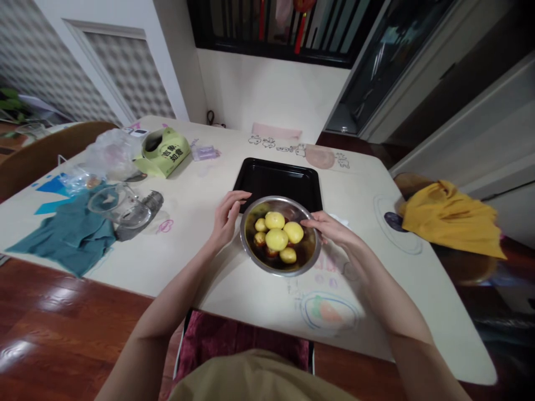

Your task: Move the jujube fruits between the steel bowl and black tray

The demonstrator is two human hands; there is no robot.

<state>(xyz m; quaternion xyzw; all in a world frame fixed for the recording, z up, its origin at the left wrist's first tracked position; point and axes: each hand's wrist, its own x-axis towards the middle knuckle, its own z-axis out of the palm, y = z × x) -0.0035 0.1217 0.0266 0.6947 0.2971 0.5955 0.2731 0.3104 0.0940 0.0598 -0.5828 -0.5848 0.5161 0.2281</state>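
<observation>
Bowl (308, 248) round, mouth up, in right hand (332, 228)

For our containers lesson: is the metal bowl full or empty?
Partly filled: yellow potatoes sit in the metal bowl, its inner wall showing.

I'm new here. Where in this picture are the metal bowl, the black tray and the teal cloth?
Metal bowl (295, 210): head view, on its far inner wall.
Black tray (278, 178): head view, on its bare floor.
Teal cloth (75, 234): head view, near its middle.

Free lane: bare tabletop (188, 200) between glass pitcher (121, 206) and left hand (227, 214).
Obstacles: steel bowl (307, 250); black tray (278, 178) just beyond.
</observation>
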